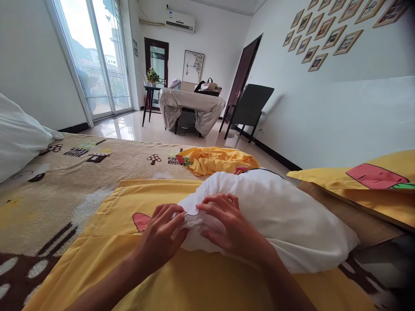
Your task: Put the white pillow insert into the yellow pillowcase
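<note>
A plump white pillow lies across a yellow pillowcase that has a red printed shape on it. My left hand pinches the pillow's edge at its left end, thumb against fingers. On the same end, my right hand grips the white fabric with bent fingers, its thumb lower down. Between the two hands a short stretch of the white edge is drawn up. Part of the yellow cloth is hidden beneath the pillow.
Beyond the pillow lies a crumpled yellow cloth. A yellow printed pillow is at the right, white bedding at the left. All rest on a patterned beige blanket. Farther off stand a covered table and a dark chair.
</note>
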Tool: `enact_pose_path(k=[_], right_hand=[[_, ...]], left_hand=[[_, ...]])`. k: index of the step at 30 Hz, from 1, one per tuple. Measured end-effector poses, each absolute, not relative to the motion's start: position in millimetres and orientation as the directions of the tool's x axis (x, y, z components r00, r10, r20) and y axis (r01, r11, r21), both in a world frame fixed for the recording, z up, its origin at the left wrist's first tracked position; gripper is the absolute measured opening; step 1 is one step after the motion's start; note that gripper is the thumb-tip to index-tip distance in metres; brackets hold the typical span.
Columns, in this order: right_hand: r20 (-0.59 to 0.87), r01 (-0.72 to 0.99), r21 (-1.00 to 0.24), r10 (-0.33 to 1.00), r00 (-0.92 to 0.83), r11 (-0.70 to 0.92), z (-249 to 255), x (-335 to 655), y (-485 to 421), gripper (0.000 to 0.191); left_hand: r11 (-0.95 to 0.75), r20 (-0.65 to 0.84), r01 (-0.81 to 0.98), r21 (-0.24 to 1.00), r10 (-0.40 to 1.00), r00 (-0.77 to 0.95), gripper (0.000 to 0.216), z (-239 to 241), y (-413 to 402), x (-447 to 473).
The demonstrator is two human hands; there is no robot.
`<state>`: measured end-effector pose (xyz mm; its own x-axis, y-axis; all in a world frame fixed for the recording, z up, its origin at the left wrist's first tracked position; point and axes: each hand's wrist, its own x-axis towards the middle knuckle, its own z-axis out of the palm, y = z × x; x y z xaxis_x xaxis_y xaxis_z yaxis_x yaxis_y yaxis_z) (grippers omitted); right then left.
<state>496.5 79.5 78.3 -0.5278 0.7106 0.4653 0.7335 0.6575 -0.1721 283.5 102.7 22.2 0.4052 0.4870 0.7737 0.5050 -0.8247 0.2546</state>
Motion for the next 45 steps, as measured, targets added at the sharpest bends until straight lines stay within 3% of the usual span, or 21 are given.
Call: enact_pose_path(k=[10, 16, 29, 45], right_hand=[[0.493, 0.711, -0.181, 0.688, -0.532, 0.679, 61.4, 485.3, 87.4, 0.037], [0.525, 0.703, -0.164, 0.665, -0.532, 0.692, 63.0, 485.6, 85.9, 0.033], [0.791, 0.561, -0.175, 0.455, -0.409, 0.809, 64.8, 473.5, 78.9, 0.007], [0.723, 0.631, -0.070, 0.475, -0.501, 0.773, 62.8, 464.7, 73.7, 0.014]], left_hand=[[-0.841, 0.807, 0.461, 0.284, 0.469, 0.359, 0.022, 26.9, 95.8, 287.5], [-0.848, 0.832, 0.466, 0.252, 0.436, 0.344, 0.014, 28.6, 95.7, 287.4], [-0.860, 0.817, 0.433, 0.269, 0.442, 0.371, 0.012, 23.5, 96.8, 286.4], [-0.878, 0.845, 0.415, 0.238, 0.398, 0.358, 0.014, 21.4, 95.8, 286.1]])
